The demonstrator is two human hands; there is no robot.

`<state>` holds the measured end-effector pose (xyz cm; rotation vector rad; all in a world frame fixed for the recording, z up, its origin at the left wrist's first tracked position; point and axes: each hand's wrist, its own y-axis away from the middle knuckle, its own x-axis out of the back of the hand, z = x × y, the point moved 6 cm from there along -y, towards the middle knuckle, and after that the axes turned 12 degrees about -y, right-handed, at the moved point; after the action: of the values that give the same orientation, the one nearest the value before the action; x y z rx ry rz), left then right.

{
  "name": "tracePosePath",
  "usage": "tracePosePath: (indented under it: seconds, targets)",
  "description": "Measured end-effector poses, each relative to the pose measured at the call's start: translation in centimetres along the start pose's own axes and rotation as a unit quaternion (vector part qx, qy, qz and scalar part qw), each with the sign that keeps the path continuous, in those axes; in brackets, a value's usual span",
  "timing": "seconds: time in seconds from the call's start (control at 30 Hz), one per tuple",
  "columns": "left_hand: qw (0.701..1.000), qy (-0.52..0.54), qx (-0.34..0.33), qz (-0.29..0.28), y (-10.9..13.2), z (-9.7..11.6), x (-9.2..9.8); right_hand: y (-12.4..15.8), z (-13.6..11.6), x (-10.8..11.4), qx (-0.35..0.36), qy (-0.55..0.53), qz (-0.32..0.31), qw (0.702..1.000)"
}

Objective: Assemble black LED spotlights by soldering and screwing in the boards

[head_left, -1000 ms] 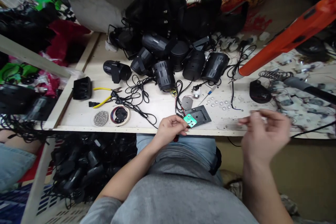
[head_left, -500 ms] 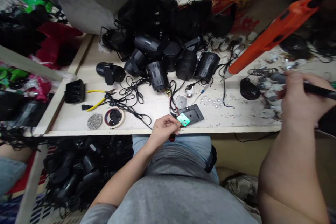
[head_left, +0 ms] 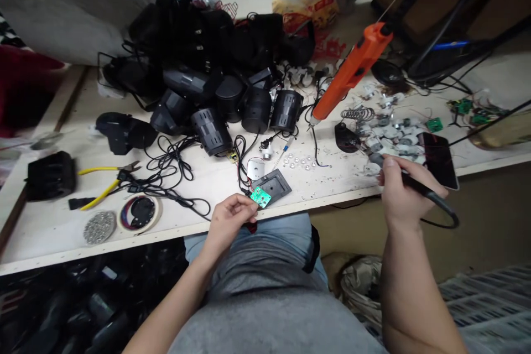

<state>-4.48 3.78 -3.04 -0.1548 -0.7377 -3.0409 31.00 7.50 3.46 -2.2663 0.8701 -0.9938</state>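
My left hand (head_left: 230, 220) rests at the table's near edge and pinches a small green circuit board (head_left: 261, 197), which lies over a dark grey rectangular plate (head_left: 277, 185). Thin wires run from the board toward a round silver disc (head_left: 255, 168). My right hand (head_left: 399, 193) is closed round a black soldering iron (head_left: 418, 189); its tip points left and its cable loops off to the right. A row of small clear lenses (head_left: 301, 161) lies between the two hands.
Several black lamp housings (head_left: 215, 105) are piled at the table's middle back. An orange power screwdriver (head_left: 350, 72) hangs over the table. Yellow-handled pliers (head_left: 103, 180), a tape roll (head_left: 140, 212) and a dish of screws (head_left: 98, 227) lie left. A dark phone (head_left: 438, 159) lies right.
My right hand reached out to the right, took the black soldering iron and brought it back toward the board. The left hand kept its pinch on the green board. The view turned right.
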Motion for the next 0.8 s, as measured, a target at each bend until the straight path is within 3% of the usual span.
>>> tracePosePath:
  seconds: [0.23,0.5,0.63,0.73,0.8]
  targets:
    - [1.000,0.008,-0.001,0.005,0.1,-0.1,0.0,-1.5,-0.6,-2.3,0.072,0.005,-0.024,0.997]
    - [1.000,0.021,-0.007,-0.008,0.3,-0.1,-0.2,-1.7,-0.4,-2.5,0.096,0.021,-0.041,0.994]
    - [0.999,0.039,0.001,-0.017,0.4,-0.5,-0.4,-1.9,2.0,-2.6,0.109,0.041,-0.021,0.993]
    - [0.998,0.061,0.004,-0.024,0.2,-0.8,-0.5,-2.3,5.1,-3.2,0.040,0.052,-0.003,0.998]
    - [0.997,0.073,0.004,-0.023,0.2,-0.9,-0.4,-2.3,5.7,-3.0,0.006,0.041,0.009,0.999]
